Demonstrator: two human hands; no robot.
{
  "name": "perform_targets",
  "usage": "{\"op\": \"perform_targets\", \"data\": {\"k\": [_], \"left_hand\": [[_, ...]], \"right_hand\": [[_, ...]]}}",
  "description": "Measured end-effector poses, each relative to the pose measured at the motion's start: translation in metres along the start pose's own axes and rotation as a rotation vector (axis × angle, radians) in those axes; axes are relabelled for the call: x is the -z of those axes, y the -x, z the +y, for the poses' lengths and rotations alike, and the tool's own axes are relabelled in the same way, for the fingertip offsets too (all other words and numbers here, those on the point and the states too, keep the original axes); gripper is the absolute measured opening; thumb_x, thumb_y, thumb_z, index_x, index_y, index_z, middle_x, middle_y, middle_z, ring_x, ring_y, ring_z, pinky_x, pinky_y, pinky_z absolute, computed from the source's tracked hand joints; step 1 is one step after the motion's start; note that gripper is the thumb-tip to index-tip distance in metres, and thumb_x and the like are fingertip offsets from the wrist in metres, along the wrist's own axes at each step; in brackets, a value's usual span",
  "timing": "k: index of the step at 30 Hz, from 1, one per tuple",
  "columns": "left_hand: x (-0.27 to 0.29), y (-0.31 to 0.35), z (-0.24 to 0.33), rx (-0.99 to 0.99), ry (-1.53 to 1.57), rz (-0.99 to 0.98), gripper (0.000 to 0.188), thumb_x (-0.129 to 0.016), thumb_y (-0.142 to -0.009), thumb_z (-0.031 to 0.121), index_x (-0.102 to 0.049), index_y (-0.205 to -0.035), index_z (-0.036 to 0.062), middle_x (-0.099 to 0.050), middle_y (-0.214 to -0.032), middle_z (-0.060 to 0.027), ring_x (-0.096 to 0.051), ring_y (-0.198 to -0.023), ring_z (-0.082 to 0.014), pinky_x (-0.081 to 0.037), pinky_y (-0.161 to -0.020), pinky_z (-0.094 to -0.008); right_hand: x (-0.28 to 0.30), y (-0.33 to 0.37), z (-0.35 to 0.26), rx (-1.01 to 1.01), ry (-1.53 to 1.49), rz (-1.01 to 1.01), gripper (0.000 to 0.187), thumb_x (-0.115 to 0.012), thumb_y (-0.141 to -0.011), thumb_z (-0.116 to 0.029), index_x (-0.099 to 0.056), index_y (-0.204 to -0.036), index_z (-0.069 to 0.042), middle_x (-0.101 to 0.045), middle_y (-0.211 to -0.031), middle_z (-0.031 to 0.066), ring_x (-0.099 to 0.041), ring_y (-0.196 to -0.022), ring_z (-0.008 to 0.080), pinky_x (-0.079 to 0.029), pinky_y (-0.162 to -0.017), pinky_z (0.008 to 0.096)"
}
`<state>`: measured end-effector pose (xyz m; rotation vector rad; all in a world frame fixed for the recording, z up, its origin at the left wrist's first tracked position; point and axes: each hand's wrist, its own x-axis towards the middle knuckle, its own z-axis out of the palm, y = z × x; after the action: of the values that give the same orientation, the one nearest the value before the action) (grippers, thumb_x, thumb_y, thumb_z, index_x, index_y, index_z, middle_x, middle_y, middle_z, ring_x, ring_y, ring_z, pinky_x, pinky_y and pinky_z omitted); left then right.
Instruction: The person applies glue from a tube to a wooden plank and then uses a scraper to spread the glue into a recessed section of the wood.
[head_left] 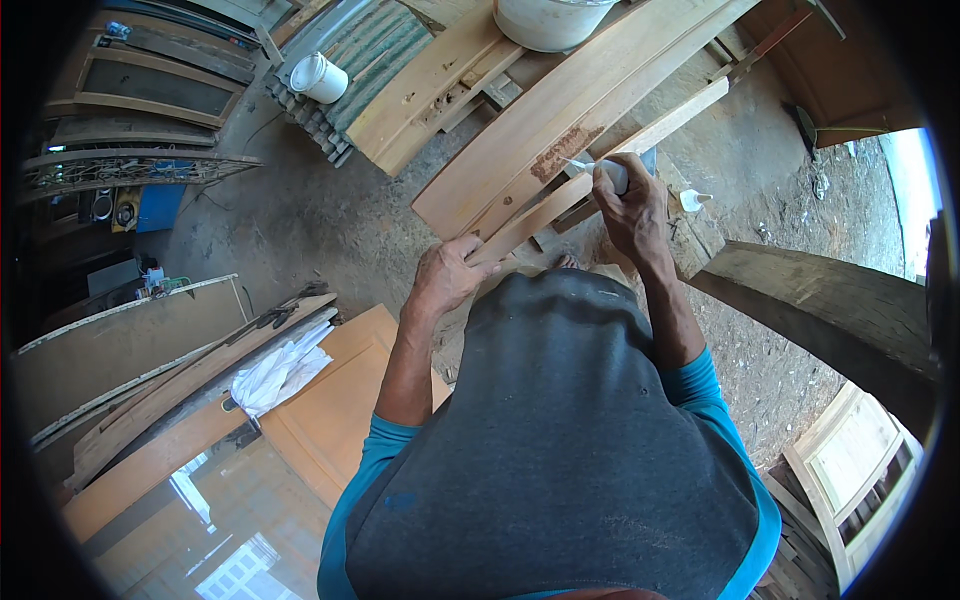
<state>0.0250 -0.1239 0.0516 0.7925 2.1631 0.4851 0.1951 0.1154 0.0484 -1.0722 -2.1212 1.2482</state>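
My right hand (pixel 637 208) is closed round a small squeeze bottle (pixel 614 176) with a thin pointed nozzle. The nozzle tip reaches to a patch of brown sawdust (pixel 562 155) on a long wooden board (pixel 490 165). Along the board's near side runs a narrow wooden strip (pixel 535 222). My left hand (pixel 446 275) grips the near end of this strip, thumb and fingers on either side. Just right of my right hand stands a second small white bottle (pixel 692 201) with a pointed cap. Part of the held bottle is hidden by my fingers.
A white bucket (pixel 553 22) and a white pail (pixel 319 78) stand beyond, the pail on corrugated sheets (pixel 390 50). A thick timber beam (pixel 820 300) juts in at right. Wooden door panels (pixel 330 400) and a white cloth (pixel 280 370) lie at lower left.
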Motion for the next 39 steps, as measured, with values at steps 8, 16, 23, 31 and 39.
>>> {"op": "perform_targets", "data": {"k": [8,16,23,31,39], "left_hand": [[-0.002,-0.001,-0.004,-0.002,0.000,0.002,0.046,-0.086,-0.086,0.039,-0.076,-0.114,0.0046,-0.076,-0.101,-0.0200,-0.073,-0.094,-0.0341,-0.055,-0.086,-0.0435],[-0.001,0.000,-0.002,-0.001,0.014,0.008,0.046,-0.086,-0.086,0.036,-0.076,-0.117,0.0040,-0.077,-0.104,-0.0201,-0.074,-0.096,-0.0342,-0.055,-0.088,-0.0426],[-0.003,-0.001,-0.004,-0.007,0.017,0.017,0.045,-0.086,-0.086,0.036,-0.076,-0.117,0.0039,-0.077,-0.104,-0.0210,-0.074,-0.095,-0.0346,-0.056,-0.087,-0.0429],[-0.002,-0.001,-0.004,-0.019,0.007,0.017,0.045,-0.086,-0.086,0.036,-0.076,-0.116,0.0037,-0.076,-0.102,-0.0220,-0.073,-0.093,-0.0356,-0.056,-0.086,-0.0431],[-0.002,-0.001,-0.003,0.002,0.021,0.010,0.045,-0.086,-0.086,0.036,-0.077,-0.117,0.0034,-0.077,-0.103,-0.0208,-0.074,-0.094,-0.0329,-0.056,-0.087,-0.0425]], "right_hand": [[-0.002,-0.001,0.000,0.094,0.025,0.072,0.023,-0.075,-0.097,-0.021,-0.070,-0.109,-0.001,-0.074,-0.088,0.0224,-0.077,-0.080,0.0351,-0.059,-0.073,0.0436],[-0.002,0.001,-0.007,0.087,0.009,0.035,0.023,-0.075,-0.097,-0.021,-0.070,-0.109,-0.002,-0.074,-0.086,0.0217,-0.077,-0.078,0.0355,-0.059,-0.072,0.0443],[-0.004,0.004,-0.013,0.091,0.050,-0.006,0.023,-0.074,-0.097,-0.021,-0.069,-0.111,-0.004,-0.074,-0.083,0.0203,-0.077,-0.077,0.0351,-0.059,-0.071,0.0449],[-0.006,0.003,-0.010,0.131,0.072,-0.002,0.023,-0.073,-0.098,-0.021,-0.068,-0.113,-0.004,-0.074,-0.084,0.0227,-0.076,-0.078,0.0399,-0.058,-0.072,0.0483],[-0.008,0.005,-0.010,0.137,0.036,-0.040,0.023,-0.072,-0.099,-0.021,-0.067,-0.113,-0.004,-0.074,-0.089,0.0252,-0.075,-0.084,0.0439,-0.058,-0.075,0.0504]]}}
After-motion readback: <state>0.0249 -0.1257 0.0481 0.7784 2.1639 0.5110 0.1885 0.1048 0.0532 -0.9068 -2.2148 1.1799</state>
